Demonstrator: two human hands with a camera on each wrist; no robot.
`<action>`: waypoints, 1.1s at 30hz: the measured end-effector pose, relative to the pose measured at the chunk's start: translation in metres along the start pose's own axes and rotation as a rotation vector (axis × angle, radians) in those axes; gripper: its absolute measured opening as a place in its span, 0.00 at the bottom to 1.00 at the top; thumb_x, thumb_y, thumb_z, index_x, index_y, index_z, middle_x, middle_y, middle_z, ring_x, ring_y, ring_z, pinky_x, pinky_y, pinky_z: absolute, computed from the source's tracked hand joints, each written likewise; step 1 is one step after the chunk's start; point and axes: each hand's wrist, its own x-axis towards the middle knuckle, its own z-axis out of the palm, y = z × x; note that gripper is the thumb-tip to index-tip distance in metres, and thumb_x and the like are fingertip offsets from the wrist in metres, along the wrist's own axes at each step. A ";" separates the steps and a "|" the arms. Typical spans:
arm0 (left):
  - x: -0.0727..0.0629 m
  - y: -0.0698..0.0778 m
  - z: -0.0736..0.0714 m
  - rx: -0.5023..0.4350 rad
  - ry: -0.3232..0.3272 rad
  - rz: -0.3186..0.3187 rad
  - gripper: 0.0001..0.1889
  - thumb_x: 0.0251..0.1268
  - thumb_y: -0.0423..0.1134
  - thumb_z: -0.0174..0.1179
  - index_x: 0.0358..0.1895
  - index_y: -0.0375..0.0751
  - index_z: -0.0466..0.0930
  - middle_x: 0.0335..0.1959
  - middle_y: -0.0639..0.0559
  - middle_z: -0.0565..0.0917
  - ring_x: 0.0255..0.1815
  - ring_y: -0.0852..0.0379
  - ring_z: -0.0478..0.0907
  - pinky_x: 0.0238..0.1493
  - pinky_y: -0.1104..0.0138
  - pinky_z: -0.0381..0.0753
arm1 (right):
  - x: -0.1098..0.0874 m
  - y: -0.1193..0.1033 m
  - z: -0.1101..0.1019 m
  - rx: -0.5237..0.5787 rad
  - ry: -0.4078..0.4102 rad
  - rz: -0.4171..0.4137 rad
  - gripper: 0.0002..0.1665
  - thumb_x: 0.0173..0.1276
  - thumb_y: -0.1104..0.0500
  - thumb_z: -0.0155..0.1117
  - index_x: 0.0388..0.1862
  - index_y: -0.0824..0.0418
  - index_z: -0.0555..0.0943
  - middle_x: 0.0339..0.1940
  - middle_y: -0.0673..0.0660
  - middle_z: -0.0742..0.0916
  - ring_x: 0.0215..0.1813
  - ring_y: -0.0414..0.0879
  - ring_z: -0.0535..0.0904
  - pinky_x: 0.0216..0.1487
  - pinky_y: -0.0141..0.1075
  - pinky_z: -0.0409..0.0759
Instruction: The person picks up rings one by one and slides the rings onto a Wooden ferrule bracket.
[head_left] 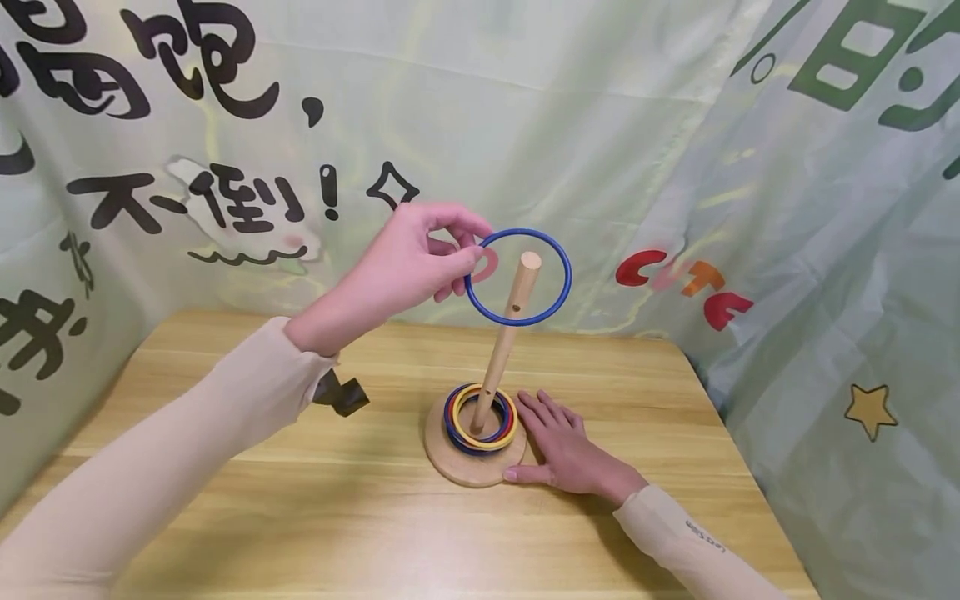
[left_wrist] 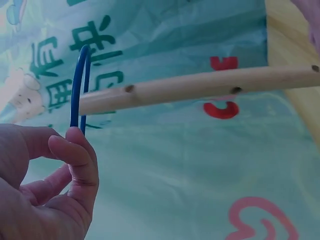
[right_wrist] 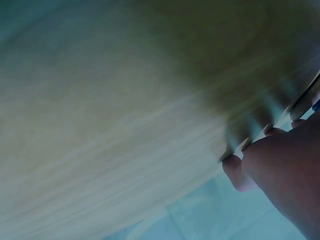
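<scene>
My left hand (head_left: 423,258) pinches a blue ring (head_left: 567,279) by its left edge, thumb against fingers. Inside the ring's outline shows the top of a wooden post (head_left: 498,358); in the left wrist view the ring is about level with the post's tip. The post rises from a round wooden base (head_left: 465,475). Blue, red and yellow rings (head_left: 512,433) lie stacked around its foot. My right hand (head_left: 570,454) rests at the base's right side, fingers extended, thumb at its edge. The right wrist view shows part of this hand (right_wrist: 285,165) over the tabletop; the base is unseen there.
The wooden table (head_left: 315,517) has rounded far corners. A pale printed curtain (head_left: 570,142) with lettering hangs behind it and along both sides. Beneath my left wrist a small black piece (head_left: 348,397) is visible at the sleeve.
</scene>
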 end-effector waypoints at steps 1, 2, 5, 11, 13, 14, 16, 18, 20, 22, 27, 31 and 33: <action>0.002 -0.004 0.001 0.002 -0.008 -0.007 0.10 0.77 0.26 0.63 0.55 0.34 0.87 0.37 0.40 0.81 0.25 0.48 0.81 0.23 0.67 0.77 | 0.000 0.000 0.001 0.001 -0.002 0.001 0.64 0.74 0.28 0.68 0.91 0.63 0.53 0.90 0.65 0.57 0.89 0.70 0.44 0.76 0.76 0.52; 0.004 -0.007 0.002 0.001 -0.014 -0.020 0.09 0.77 0.27 0.64 0.55 0.34 0.87 0.36 0.40 0.81 0.25 0.48 0.81 0.23 0.67 0.77 | 0.000 0.000 0.001 0.001 -0.005 0.003 0.64 0.74 0.28 0.68 0.91 0.62 0.53 0.90 0.65 0.57 0.89 0.70 0.43 0.77 0.75 0.51; 0.005 -0.021 0.006 -0.008 -0.021 -0.063 0.10 0.77 0.27 0.63 0.55 0.34 0.88 0.36 0.41 0.81 0.23 0.50 0.80 0.22 0.67 0.75 | 0.000 0.000 0.000 -0.008 -0.009 0.007 0.65 0.74 0.27 0.68 0.91 0.62 0.52 0.90 0.65 0.56 0.89 0.69 0.43 0.77 0.75 0.51; -0.006 -0.055 0.013 0.024 -0.022 -0.131 0.13 0.77 0.27 0.62 0.59 0.32 0.87 0.38 0.42 0.80 0.22 0.52 0.79 0.22 0.67 0.76 | 0.002 -0.002 -0.002 0.001 0.000 0.000 0.65 0.73 0.28 0.69 0.91 0.63 0.52 0.90 0.65 0.56 0.89 0.69 0.43 0.77 0.74 0.51; -0.011 -0.066 0.017 0.028 -0.026 -0.161 0.13 0.77 0.27 0.61 0.59 0.32 0.86 0.36 0.42 0.80 0.21 0.53 0.79 0.22 0.68 0.76 | 0.002 -0.003 -0.002 0.003 -0.005 -0.002 0.65 0.74 0.28 0.69 0.91 0.63 0.52 0.90 0.64 0.56 0.89 0.69 0.42 0.77 0.74 0.50; -0.013 -0.072 0.019 0.031 -0.027 -0.176 0.13 0.76 0.27 0.62 0.59 0.32 0.86 0.36 0.43 0.80 0.21 0.53 0.79 0.22 0.68 0.76 | 0.003 -0.003 -0.002 0.005 -0.009 -0.001 0.65 0.74 0.28 0.68 0.92 0.62 0.51 0.91 0.64 0.55 0.89 0.68 0.42 0.78 0.74 0.50; -0.018 -0.084 0.024 0.031 -0.033 -0.203 0.13 0.76 0.27 0.61 0.59 0.31 0.86 0.35 0.44 0.80 0.21 0.54 0.79 0.21 0.68 0.75 | 0.002 -0.003 -0.001 0.003 -0.010 0.000 0.65 0.74 0.27 0.68 0.92 0.61 0.51 0.91 0.64 0.55 0.89 0.68 0.42 0.78 0.74 0.50; -0.023 -0.096 0.028 0.041 -0.040 -0.227 0.14 0.75 0.27 0.61 0.59 0.31 0.86 0.35 0.44 0.80 0.21 0.54 0.80 0.21 0.69 0.75 | 0.002 -0.003 -0.001 -0.008 -0.013 0.006 0.65 0.73 0.26 0.67 0.92 0.61 0.52 0.91 0.63 0.56 0.89 0.68 0.42 0.78 0.74 0.51; -0.028 -0.108 0.032 0.058 -0.044 -0.243 0.13 0.75 0.26 0.60 0.58 0.31 0.86 0.34 0.45 0.81 0.21 0.53 0.80 0.20 0.69 0.75 | 0.002 -0.002 0.000 -0.017 -0.017 0.014 0.65 0.73 0.26 0.67 0.91 0.61 0.53 0.90 0.64 0.56 0.89 0.68 0.42 0.78 0.74 0.51; -0.033 -0.121 0.035 0.074 -0.049 -0.256 0.13 0.75 0.26 0.60 0.58 0.31 0.86 0.34 0.46 0.81 0.20 0.52 0.80 0.20 0.69 0.75 | 0.002 -0.001 0.000 -0.026 -0.020 0.021 0.64 0.73 0.25 0.66 0.91 0.62 0.54 0.90 0.65 0.57 0.89 0.68 0.42 0.78 0.75 0.51; -0.042 -0.150 0.044 0.102 -0.052 -0.283 0.14 0.73 0.25 0.60 0.58 0.30 0.85 0.34 0.47 0.81 0.20 0.50 0.81 0.20 0.67 0.77 | 0.002 -0.001 0.001 -0.024 -0.012 0.022 0.64 0.73 0.25 0.66 0.91 0.61 0.56 0.89 0.66 0.59 0.89 0.70 0.44 0.77 0.76 0.52; -0.048 -0.168 0.050 0.122 -0.057 -0.300 0.14 0.73 0.24 0.60 0.58 0.29 0.85 0.34 0.46 0.82 0.23 0.39 0.83 0.19 0.67 0.78 | 0.002 0.000 0.002 -0.013 -0.011 0.019 0.64 0.73 0.25 0.66 0.91 0.59 0.54 0.90 0.64 0.58 0.89 0.70 0.44 0.77 0.76 0.51; -0.050 -0.175 0.053 0.133 -0.067 -0.309 0.14 0.74 0.24 0.60 0.58 0.29 0.85 0.34 0.46 0.82 0.22 0.40 0.83 0.19 0.67 0.77 | 0.002 0.000 0.002 -0.014 -0.010 0.020 0.64 0.73 0.25 0.66 0.92 0.59 0.53 0.90 0.63 0.57 0.89 0.69 0.44 0.77 0.75 0.51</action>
